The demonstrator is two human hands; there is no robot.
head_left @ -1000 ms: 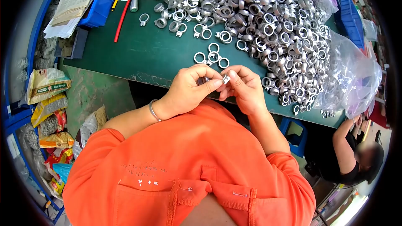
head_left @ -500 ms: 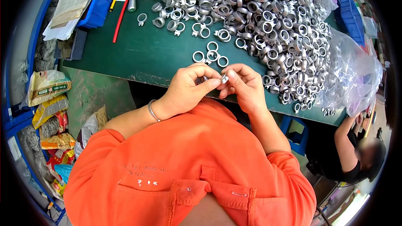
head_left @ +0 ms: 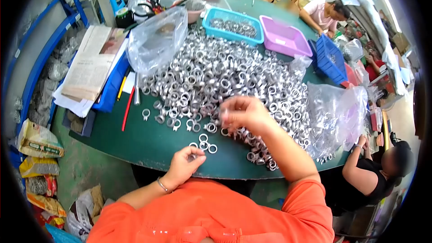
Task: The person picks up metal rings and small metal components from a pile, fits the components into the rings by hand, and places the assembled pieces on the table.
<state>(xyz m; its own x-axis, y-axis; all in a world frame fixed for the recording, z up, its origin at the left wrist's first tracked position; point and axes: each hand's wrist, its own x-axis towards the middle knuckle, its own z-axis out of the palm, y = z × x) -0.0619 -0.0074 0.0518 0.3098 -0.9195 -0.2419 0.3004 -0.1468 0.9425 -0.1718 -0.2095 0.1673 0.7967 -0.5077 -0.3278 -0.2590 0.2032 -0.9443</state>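
My left hand (head_left: pixel 183 165) is at the near edge of the green table, its fingers closed round a small metal ring (head_left: pixel 192 157) that shows only in part. Just beyond it several grey metal rings (head_left: pixel 204 145) with small lugs lie in a little group. My right hand (head_left: pixel 247 116) hovers over the near side of a large heap of similar rings (head_left: pixel 207 69). Its fingers are curled and smeared by motion, so whether anything is in them is unclear.
Behind the heap stand a turquoise basket (head_left: pixel 234 39) of metal parts and a pink-purple tray (head_left: pixel 285 40). Clear plastic bags (head_left: pixel 157 40) flank the heap. A red pen (head_left: pixel 128 108) and newspapers (head_left: pixel 92 65) lie left. Co-workers (head_left: pixel 375 171) sit at the right and far right.
My hands were together at the table edge, fingering a small metal piece. Now they are apart: the right has gone out over the heap. The view has tilted up.
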